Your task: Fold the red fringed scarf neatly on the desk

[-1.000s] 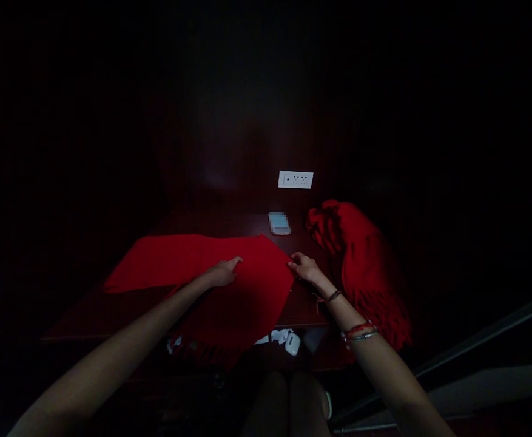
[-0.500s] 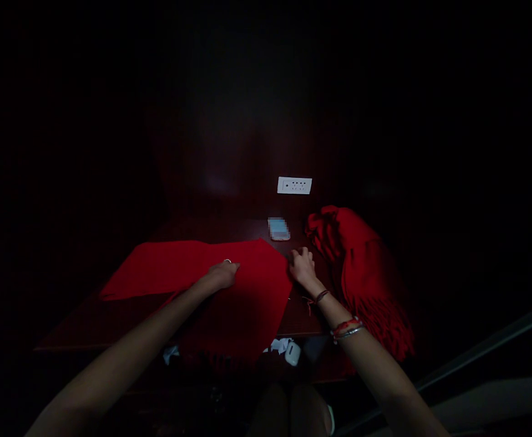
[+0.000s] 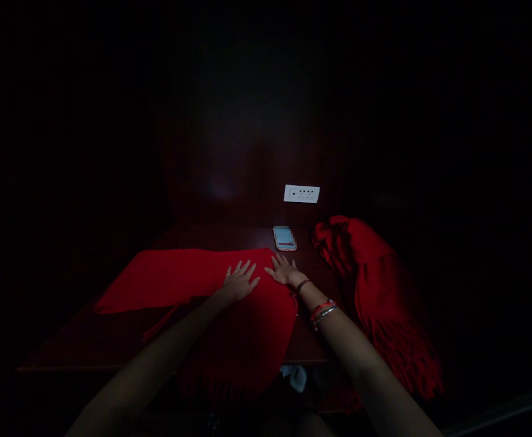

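A red fringed scarf (image 3: 170, 273) lies folded at an angle on the dark wooden table (image 3: 88, 346), one arm of it running left and the other hanging over the front edge. My left hand (image 3: 241, 283) rests flat on the middle of the cloth, fingers spread. Beside it, my right hand (image 3: 284, 271) lies palm down with fingers apart, over the scarf's corner fold. Bracelets circle my right wrist and forearm. Neither hand grips anything.
To the right, a second red fringed cloth (image 3: 375, 273) lies bunched. A phone (image 3: 284, 238) sits behind the scarf, below a white wall socket (image 3: 301, 194). Under the table's front edge shows a white object (image 3: 298, 378). The surroundings are very dark.
My right hand has let go of the scarf's right edge and moved left onto the cloth. The left hand's fingers have spread out flat. The view has tilted slightly upward.
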`<action>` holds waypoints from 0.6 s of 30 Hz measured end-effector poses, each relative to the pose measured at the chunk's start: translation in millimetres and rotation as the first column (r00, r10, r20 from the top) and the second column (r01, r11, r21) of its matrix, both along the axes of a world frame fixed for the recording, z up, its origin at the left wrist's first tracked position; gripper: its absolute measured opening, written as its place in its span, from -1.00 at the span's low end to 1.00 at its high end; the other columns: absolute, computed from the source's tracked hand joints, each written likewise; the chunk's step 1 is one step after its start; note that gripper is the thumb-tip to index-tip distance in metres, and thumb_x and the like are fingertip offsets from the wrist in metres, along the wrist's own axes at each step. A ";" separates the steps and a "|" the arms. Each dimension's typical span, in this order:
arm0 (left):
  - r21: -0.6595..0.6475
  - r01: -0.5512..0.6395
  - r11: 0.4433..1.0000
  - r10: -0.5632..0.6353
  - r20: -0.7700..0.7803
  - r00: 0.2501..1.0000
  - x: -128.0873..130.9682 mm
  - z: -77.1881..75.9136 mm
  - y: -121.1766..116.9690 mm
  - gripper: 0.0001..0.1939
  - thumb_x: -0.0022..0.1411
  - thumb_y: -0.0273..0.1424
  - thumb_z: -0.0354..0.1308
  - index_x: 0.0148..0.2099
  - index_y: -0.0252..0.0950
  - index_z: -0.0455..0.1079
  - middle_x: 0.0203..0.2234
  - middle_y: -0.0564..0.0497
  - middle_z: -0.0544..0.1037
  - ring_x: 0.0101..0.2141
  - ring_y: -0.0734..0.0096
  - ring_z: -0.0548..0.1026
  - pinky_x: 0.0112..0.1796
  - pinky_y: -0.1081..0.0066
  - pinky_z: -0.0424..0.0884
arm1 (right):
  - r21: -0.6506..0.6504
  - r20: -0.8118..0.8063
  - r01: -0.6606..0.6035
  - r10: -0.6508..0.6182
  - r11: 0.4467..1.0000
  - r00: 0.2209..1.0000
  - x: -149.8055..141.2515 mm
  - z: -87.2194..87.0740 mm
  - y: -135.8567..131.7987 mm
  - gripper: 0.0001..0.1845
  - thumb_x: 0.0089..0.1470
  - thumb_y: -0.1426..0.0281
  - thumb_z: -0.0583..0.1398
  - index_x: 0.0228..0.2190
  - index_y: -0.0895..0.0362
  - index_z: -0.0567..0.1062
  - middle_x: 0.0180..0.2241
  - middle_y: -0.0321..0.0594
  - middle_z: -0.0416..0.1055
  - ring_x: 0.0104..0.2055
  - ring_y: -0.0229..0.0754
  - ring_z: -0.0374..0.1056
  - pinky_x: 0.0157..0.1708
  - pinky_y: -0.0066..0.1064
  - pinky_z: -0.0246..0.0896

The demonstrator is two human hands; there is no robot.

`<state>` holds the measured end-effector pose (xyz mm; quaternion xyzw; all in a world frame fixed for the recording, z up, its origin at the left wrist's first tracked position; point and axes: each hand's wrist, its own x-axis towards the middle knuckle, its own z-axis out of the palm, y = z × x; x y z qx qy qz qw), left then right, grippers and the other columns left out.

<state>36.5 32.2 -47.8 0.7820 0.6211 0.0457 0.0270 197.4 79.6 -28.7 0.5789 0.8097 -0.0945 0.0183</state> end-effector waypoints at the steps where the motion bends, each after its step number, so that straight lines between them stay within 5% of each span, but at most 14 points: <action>1: 0.004 -0.001 1.000 0.001 0.004 1.000 -0.1 -0.5 0.7 -0.41 0.12 -0.06 -0.40 0.15 -0.21 -0.16 0.11 0.00 -0.11 0.08 0.18 -0.15 -0.04 0.06 -0.15 | 0.055 -0.009 -0.027 0.027 0.998 1.000 -1.2 1.4 2.4 -0.32 0.00 0.06 -0.28 0.07 0.19 -0.12 0.13 -0.10 -0.37 0.14 -0.08 -0.45 0.00 -0.04 -0.45; 4: 0.035 -0.003 0.999 0.002 0.014 1.000 0.2 0.2 0.8 -0.41 0.12 -0.07 -0.38 0.14 -0.23 -0.11 0.10 -0.01 -0.07 0.08 0.18 -0.13 -0.04 0.05 -0.14 | 0.214 -0.032 -0.143 0.153 0.966 0.988 -6.1 3.4 11.6 -0.42 0.06 0.19 -0.27 0.06 0.21 -0.08 0.13 -0.12 -0.28 0.14 -0.17 -0.43 0.03 -0.16 -0.46; 11: 0.058 -0.068 0.996 0.067 0.019 0.998 -3.2 0.3 -3.8 -0.38 0.10 -0.04 -0.38 0.13 -0.25 -0.07 0.10 -0.06 -0.07 0.06 0.03 -0.11 -0.08 -0.01 -0.09 | 0.044 -0.017 -0.149 0.149 0.988 0.989 -7.6 -0.2 37.2 -0.37 0.05 0.19 -0.28 0.07 0.34 -0.14 0.12 -0.07 -0.27 0.14 -0.16 -0.36 0.04 -0.25 -0.36; 18: 0.081 -0.079 0.994 0.078 0.008 0.997 -10.1 5.9 -2.8 -0.47 0.16 -0.18 -0.39 0.13 -0.27 -0.08 0.10 -0.07 -0.06 0.07 0.14 -0.09 -0.09 0.02 -0.04 | 0.150 -0.021 -0.177 0.182 0.973 0.983 -15.9 -1.2 40.5 -0.40 0.05 0.25 -0.23 0.06 0.35 -0.09 0.12 -0.06 -0.26 0.14 -0.14 -0.34 0.05 -0.28 -0.38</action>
